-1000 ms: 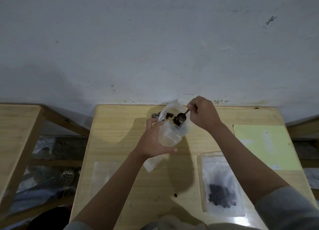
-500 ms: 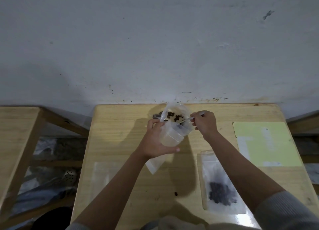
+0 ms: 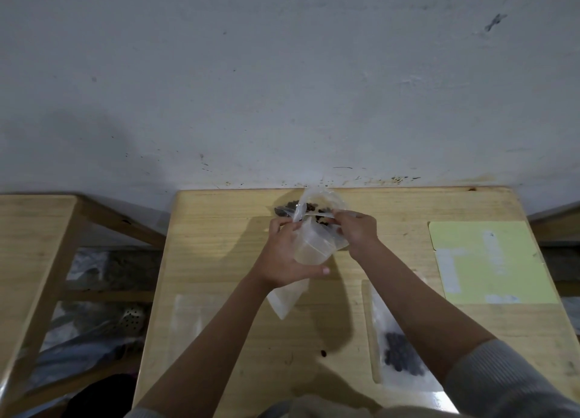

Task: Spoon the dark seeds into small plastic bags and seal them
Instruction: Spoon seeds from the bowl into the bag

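Your left hand (image 3: 284,254) grips a clear cup (image 3: 314,246) and a small bag (image 3: 287,295) above the table (image 3: 219,235). Your right hand (image 3: 356,230) pinches a spoon (image 3: 326,213) over the seeds (image 3: 314,208).

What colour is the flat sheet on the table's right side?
Pale yellow-green sheet with whitish patches, in the head view.

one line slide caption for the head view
Left hand grips a clear plastic cup while right hand works dark seeds above it.
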A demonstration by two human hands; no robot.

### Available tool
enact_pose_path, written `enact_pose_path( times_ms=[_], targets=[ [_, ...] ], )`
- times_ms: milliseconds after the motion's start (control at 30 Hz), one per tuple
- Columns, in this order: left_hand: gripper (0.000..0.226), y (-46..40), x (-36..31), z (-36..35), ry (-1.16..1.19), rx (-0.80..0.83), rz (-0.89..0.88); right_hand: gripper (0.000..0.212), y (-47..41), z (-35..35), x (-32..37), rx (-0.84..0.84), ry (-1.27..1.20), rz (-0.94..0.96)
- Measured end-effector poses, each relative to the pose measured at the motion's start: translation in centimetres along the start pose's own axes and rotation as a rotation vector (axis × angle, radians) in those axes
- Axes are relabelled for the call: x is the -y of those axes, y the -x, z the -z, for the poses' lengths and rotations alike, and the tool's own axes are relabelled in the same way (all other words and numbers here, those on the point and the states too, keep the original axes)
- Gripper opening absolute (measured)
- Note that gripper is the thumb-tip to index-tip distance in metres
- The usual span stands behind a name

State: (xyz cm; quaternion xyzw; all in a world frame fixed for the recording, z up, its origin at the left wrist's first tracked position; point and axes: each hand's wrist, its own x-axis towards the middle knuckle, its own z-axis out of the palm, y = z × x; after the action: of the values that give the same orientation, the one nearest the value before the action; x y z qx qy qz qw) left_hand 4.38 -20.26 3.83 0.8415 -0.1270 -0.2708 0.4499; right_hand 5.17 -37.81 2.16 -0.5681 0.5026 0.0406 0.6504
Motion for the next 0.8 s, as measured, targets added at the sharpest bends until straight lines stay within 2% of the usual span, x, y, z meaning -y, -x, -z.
enact_pose_path(
  times_ms=[200, 433, 633, 800],
  targets=[
    [0.099, 0.0, 0.2, 0.0, -0.002, -0.037, -0.026, 0.018, -0.2, 0.9, 0.1, 0.019, -0.013, -0.050],
    [0.102, -0.1, 0.7, 0.4, 0.000, -0.091, -0.023, 0.008, 0.4, 2.8, 0.2, -0.011, 0.007, 0.088],
    [0.109, 0.0, 0.8, 0.7, -0.039, -0.101, -0.021, 0.013, 0.6, 4.8, 0.0, 0.014, -0.047, 0.062],
    [0.108, 0.4, 0.7, 0.6, -0.096, -0.152, -0.052, 0.011, 1.6, 6.4, 1.0, 0.005, -0.081, 0.118]
  ],
)
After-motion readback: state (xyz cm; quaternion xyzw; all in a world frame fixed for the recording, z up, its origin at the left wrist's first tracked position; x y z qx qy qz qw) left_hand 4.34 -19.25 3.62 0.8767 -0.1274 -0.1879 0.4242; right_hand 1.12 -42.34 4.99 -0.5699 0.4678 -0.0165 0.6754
